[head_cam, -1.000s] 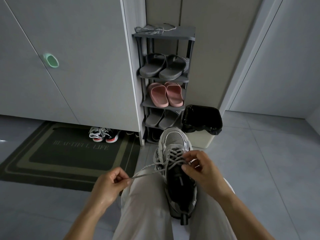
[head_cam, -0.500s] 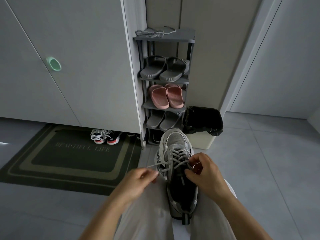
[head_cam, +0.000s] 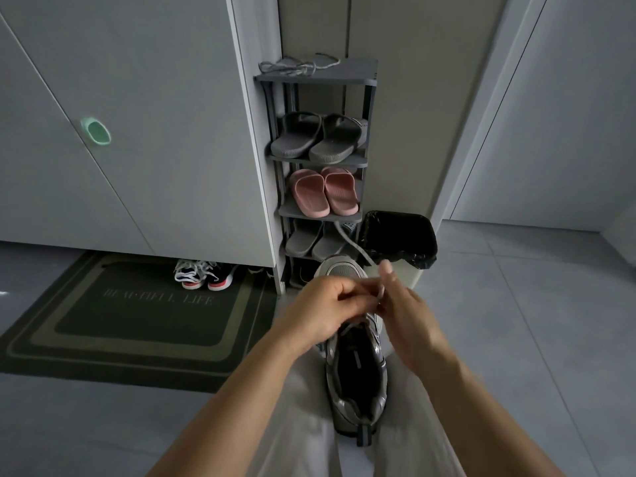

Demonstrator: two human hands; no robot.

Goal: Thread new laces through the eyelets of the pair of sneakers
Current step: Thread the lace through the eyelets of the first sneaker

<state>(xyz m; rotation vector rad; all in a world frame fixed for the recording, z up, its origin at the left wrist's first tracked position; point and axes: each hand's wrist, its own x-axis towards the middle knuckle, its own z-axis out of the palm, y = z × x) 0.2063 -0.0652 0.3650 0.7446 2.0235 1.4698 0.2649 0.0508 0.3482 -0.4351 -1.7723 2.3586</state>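
A grey and silver sneaker [head_cam: 358,370] rests toe-away between my knees on my light trousers. Both hands meet over its laced front and hide the eyelets. My left hand [head_cam: 323,309] pinches the grey lace close to the shoe. My right hand [head_cam: 401,304] holds the same lace [head_cam: 356,247], whose free end arcs up and away past my fingers toward the shoe rack. A second loose grey lace [head_cam: 297,66] lies bundled on the rack's top shelf.
A narrow grey shoe rack [head_cam: 318,160] with grey and pink slippers stands ahead. A bin with a black liner [head_cam: 401,239] sits right of it. Black, white and red sneakers [head_cam: 203,275] lie under the cabinet beside a dark doormat [head_cam: 137,311].
My left hand came in from the left, where it held the lace pulled taut, to meet my right hand above the shoe. The lace end now flicks upward.
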